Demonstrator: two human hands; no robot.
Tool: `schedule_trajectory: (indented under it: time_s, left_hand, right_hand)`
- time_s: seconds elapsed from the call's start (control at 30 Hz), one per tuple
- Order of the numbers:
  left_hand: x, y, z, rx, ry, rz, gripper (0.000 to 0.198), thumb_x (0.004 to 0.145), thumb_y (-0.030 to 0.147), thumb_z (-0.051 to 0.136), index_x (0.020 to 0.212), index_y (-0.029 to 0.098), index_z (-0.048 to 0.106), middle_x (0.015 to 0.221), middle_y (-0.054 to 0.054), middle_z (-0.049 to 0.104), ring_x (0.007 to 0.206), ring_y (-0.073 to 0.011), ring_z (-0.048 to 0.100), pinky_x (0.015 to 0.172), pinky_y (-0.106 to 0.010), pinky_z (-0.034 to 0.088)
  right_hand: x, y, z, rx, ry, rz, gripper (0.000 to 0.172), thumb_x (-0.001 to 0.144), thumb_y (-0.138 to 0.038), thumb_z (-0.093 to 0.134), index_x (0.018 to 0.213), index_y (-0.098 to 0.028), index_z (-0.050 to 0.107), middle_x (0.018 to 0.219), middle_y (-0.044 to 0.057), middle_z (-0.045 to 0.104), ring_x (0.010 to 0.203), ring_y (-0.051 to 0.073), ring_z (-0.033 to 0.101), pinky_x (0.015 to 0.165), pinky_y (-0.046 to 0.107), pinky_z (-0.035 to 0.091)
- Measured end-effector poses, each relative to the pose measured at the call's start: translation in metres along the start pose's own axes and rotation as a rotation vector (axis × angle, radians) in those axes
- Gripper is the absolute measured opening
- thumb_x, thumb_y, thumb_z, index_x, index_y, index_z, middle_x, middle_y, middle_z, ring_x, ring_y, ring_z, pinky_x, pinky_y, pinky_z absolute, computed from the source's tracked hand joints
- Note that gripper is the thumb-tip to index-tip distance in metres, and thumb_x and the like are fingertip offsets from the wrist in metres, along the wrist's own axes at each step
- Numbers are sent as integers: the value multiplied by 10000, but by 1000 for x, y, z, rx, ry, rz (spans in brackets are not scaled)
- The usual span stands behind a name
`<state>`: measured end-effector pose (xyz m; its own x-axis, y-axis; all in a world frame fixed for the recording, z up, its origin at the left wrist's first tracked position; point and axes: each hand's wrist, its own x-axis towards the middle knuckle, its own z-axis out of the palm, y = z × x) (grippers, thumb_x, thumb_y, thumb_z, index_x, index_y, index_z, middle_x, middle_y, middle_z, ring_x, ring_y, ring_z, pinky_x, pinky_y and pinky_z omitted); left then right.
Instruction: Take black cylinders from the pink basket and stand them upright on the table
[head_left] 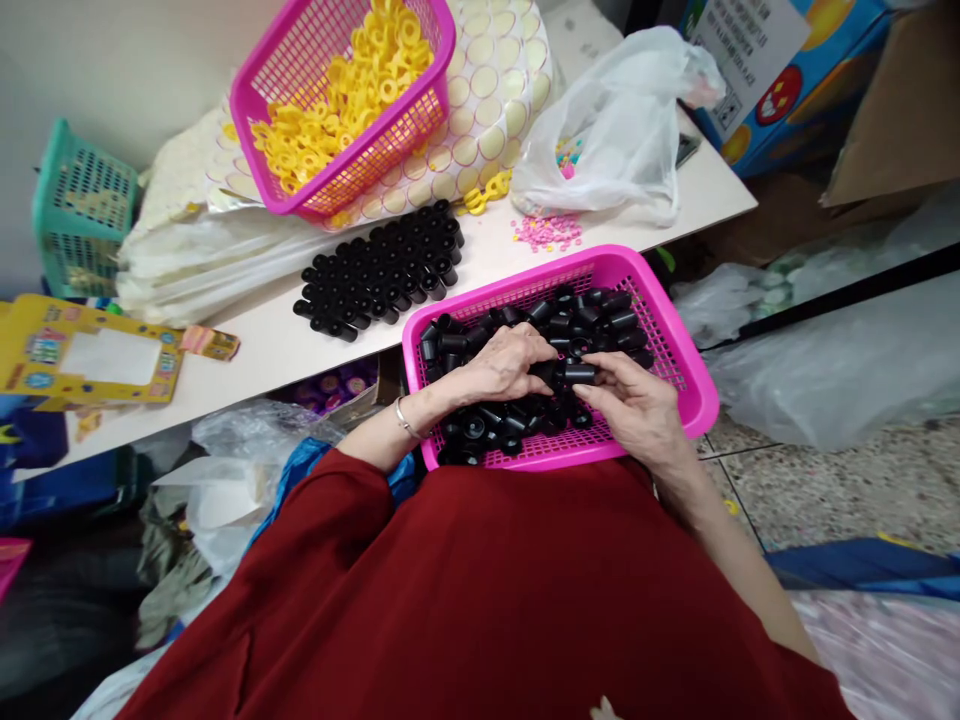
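A pink basket (705,400) with many short black cylinders sits at the table's front edge, against the red garment. Over it, my left hand (514,362) has its fingers closed around dark cylinders at its fingertips. My right hand (634,402) pinches a black cylinder (580,374) between thumb and fingers, end to end with what the left hand holds. Whether the pieces are joined I cannot tell. Behind the basket to the left, several black cylinders (382,268) stand upright in packed rows on the white table (262,345).
A second pink basket (337,175) holds yellow ring-shaped parts. Small pink pieces (551,232) lie beside a white plastic bag (622,130). A yellow box (90,350) and a green basket (86,210) are at the left. A blue carton (795,80) stands at the upper right.
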<state>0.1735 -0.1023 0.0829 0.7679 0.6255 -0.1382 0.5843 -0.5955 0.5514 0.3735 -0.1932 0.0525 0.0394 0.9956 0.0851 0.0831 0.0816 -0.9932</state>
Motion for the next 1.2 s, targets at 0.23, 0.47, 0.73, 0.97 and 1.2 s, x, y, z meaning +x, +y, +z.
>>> schedule_trajectory:
  time_s: [0.23,0.47,0.73,0.97,1.2]
  left_hand:
    - [2,-4,3,-74,3,23,359,777,398,809,1061,188,746,977,-60,725,979,-240,620,858,-354,473]
    - [0,2,-1,-77,-22,-18,235,804,365,782,928,169,746,932,-50,726,978,-227,626,838,-327,462]
    - [-4,-2,-4,-108,-7,-71,308,789,337,795,1051,180,748,1001,-54,720,988,-219,627,873,-332,478]
    - [-5,-3,-2,-189,25,-67,384,743,324,847,1077,162,752,1000,-53,730,973,-206,637,884,-316,486]
    - [-5,8,-6,-128,-35,2,305,781,349,819,1012,163,745,913,-43,733,920,-205,638,857,-309,481]
  right_hand:
    - [-2,0,1,-103,49,-70,213,819,-282,726,1025,-230,713,901,12,642,660,115,595,535,252,529]
    - [-5,-5,7,-223,6,-65,210,844,-309,692,1035,-226,721,877,29,656,655,135,600,552,278,547]
    - [-4,-8,11,-203,30,-59,220,837,-333,696,1031,-231,715,848,20,625,655,138,589,536,278,512]
    - [-3,-4,7,-175,73,-19,247,819,-338,723,1038,-224,711,895,24,631,699,141,602,590,292,533]
    - [-2,-5,14,-267,-43,-89,263,852,-414,697,1032,-224,726,795,23,639,607,147,585,543,303,516]
